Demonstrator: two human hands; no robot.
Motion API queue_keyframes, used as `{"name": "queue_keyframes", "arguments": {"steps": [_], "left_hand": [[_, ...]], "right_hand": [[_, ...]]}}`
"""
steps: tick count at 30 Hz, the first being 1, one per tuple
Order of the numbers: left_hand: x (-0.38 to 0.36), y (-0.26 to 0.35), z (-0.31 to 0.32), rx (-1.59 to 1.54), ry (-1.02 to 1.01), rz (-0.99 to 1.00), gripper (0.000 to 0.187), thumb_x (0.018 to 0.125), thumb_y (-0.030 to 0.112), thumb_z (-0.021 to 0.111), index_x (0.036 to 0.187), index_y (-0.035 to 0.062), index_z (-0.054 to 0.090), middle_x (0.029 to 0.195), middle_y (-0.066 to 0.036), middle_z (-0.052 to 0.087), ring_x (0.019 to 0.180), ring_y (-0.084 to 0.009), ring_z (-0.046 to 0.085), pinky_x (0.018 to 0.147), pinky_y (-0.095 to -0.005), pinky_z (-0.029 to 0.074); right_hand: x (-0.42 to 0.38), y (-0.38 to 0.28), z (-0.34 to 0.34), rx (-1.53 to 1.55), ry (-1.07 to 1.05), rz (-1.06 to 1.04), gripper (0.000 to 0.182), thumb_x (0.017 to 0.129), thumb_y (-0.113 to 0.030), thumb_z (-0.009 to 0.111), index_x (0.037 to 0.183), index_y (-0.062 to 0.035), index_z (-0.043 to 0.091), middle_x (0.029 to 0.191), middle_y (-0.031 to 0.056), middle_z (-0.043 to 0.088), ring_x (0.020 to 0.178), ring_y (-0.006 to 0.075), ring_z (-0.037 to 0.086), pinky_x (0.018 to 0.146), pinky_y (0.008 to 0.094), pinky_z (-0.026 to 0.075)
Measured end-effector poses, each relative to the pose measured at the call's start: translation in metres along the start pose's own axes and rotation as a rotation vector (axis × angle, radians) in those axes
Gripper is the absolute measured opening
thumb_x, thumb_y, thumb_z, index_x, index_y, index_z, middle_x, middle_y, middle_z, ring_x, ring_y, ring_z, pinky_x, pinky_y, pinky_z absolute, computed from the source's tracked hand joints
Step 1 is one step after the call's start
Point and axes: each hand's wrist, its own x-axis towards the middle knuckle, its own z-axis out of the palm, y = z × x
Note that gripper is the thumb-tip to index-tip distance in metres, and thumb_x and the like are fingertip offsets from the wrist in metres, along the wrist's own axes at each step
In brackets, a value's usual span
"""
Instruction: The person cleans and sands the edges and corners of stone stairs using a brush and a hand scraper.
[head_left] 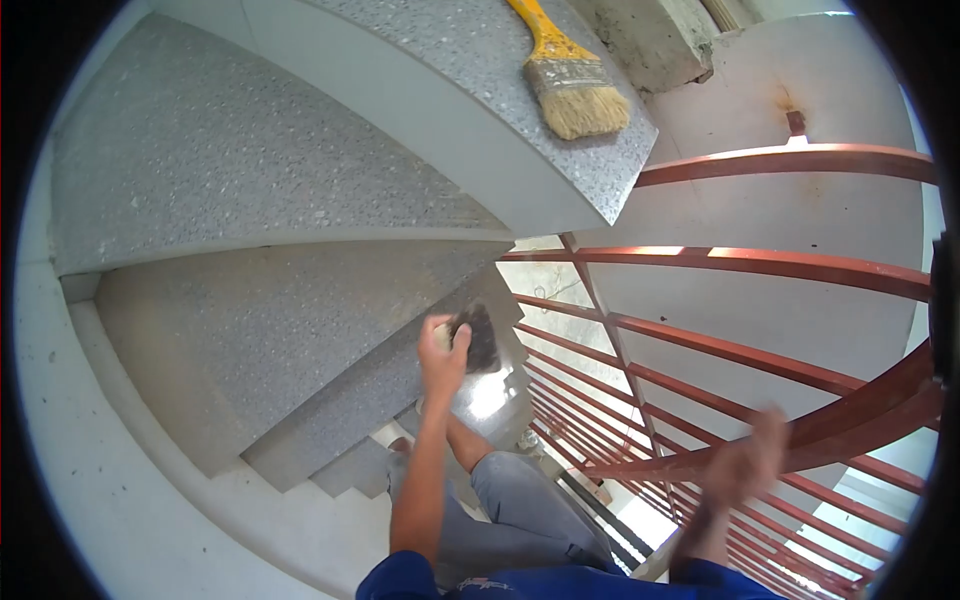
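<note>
My left hand [440,350] is closed around a dark brush [478,338] with a pale edge by the fingers and a soft, dark face. It is over the lower stairs, close to the inner stair ends. On the right, my right hand [750,460] is smeared by motion and overlaps the curved red handrail [870,420] in this view. Above and ahead, a wide paintbrush [580,85] with a yellow handle and pale bristles lies on the upper grey speckled step [450,60].
Grey speckled stairs [280,150] wind down on the left along a pale wall [90,440]. Red metal railing bars [720,260] line the right side, with a gap and a lower floor showing between them. My legs [540,500] are on the lower stairs.
</note>
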Motion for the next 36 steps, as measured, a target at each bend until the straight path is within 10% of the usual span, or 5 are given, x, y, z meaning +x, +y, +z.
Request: {"name": "queue_keyframes", "arguments": {"steps": [9, 20, 22, 26, 36], "left_hand": [[-0.063, -0.093, -0.160, 0.427, 0.061, -0.033, 0.020, 0.082, 0.015, 0.067, 0.094, 0.0016, 0.058, 0.083, -0.009, 0.062, 0.077, -0.0158, 0.057, 0.072, -0.0320, 0.047], [-0.089, -0.118, -0.206, 0.216, 0.294, -0.236, 0.019, 0.081, 0.011, 0.065, 0.094, 0.0002, 0.057, 0.081, -0.004, 0.058, 0.074, -0.0122, 0.053, 0.070, -0.0283, 0.045], [-0.091, -0.116, -0.193, 0.194, 0.265, -0.236, 0.018, 0.081, 0.010, 0.065, 0.094, 0.0002, 0.057, 0.081, -0.004, 0.058, 0.074, -0.0119, 0.053, 0.069, -0.0281, 0.045], [-0.094, -0.115, -0.174, 0.132, 0.230, -0.280, 0.018, 0.082, 0.011, 0.065, 0.094, 0.0009, 0.057, 0.080, -0.001, 0.056, 0.072, -0.0101, 0.052, 0.067, -0.0266, 0.044], [-0.088, -0.094, -0.170, -0.054, 0.221, -0.266, 0.017, 0.084, 0.005, 0.061, 0.099, -0.0002, 0.057, 0.084, -0.004, 0.060, 0.075, -0.0114, 0.054, 0.070, -0.0271, 0.046]], "right_hand": [[0.191, -0.004, 0.154, 0.419, -0.099, 0.209, 0.031, 0.095, -0.020, 0.043, 0.069, -0.0023, 0.040, 0.060, -0.0021, 0.033, 0.057, 0.0083, 0.028, 0.051, 0.0257, 0.026], [0.192, 0.003, 0.185, 0.162, -0.278, 0.019, 0.037, 0.094, -0.020, 0.045, 0.065, 0.0028, 0.048, 0.055, 0.0160, 0.045, 0.049, 0.0285, 0.041, 0.050, 0.0393, 0.034], [0.187, 0.027, 0.225, -0.024, -0.147, -0.651, 0.038, 0.095, -0.020, 0.045, 0.063, 0.0011, 0.049, 0.054, 0.0122, 0.041, 0.050, 0.0224, 0.036, 0.050, 0.0360, 0.032], [0.204, 0.012, 0.201, 0.358, -0.566, 0.173, 0.026, 0.091, -0.024, 0.057, 0.083, 0.0013, 0.056, 0.066, 0.0107, 0.056, 0.057, 0.0245, 0.051, 0.052, 0.0397, 0.039], [0.267, 0.015, 0.251, 0.034, -0.164, -0.197, 0.044, 0.081, -0.022, 0.070, 0.122, -0.0089, 0.058, 0.115, 0.0171, 0.055, 0.101, 0.0348, 0.058, 0.089, 0.0419, 0.047]]}}
